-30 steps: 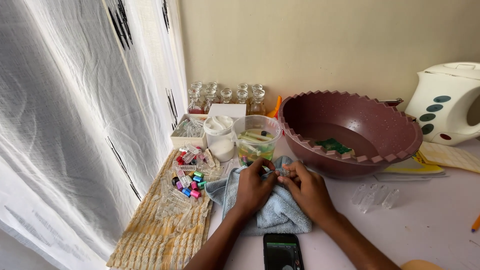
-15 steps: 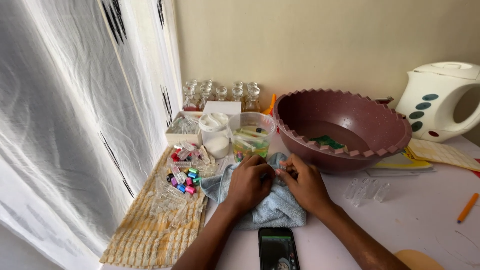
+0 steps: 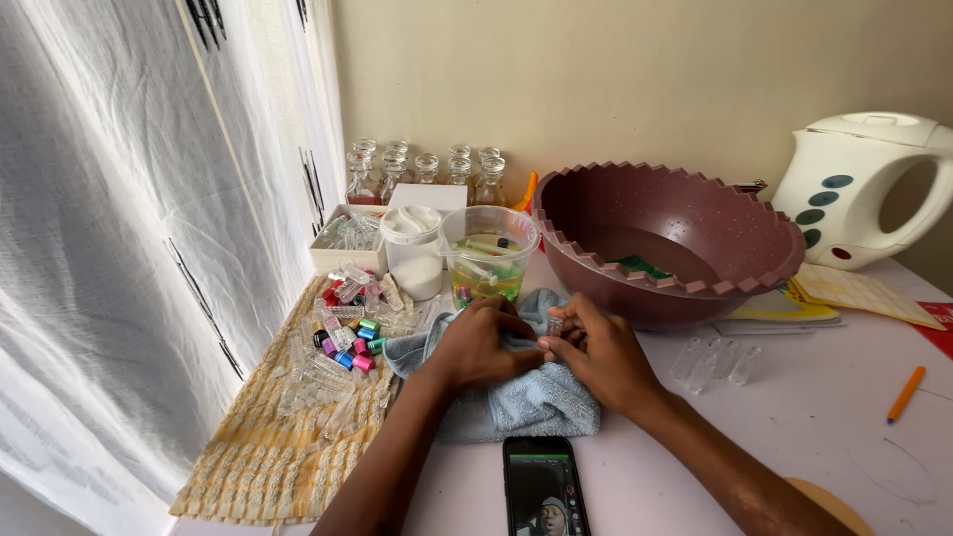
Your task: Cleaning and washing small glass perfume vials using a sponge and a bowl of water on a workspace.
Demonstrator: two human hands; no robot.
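Left hand (image 3: 480, 347) pressing down on the blue towel (image 3: 516, 397), fingers bunched in the cloth. Right hand (image 3: 596, 357) pinching a tiny clear bottle (image 3: 555, 325) over the towel's far edge. Just beyond, a clear cup (image 3: 488, 253); right of that, a big maroon bowl (image 3: 695, 213).

Fluffy blue terry cloth (image 3: 526, 402), glossy plastic bowl (image 3: 695, 213), woven yellow mat (image 3: 288, 457)

Light blue towel (image 3: 526, 402) — maroon speckled basin (image 3: 675, 233), yellow checked mat (image 3: 288, 457), white kettle (image 3: 864, 189) — teal buttons.
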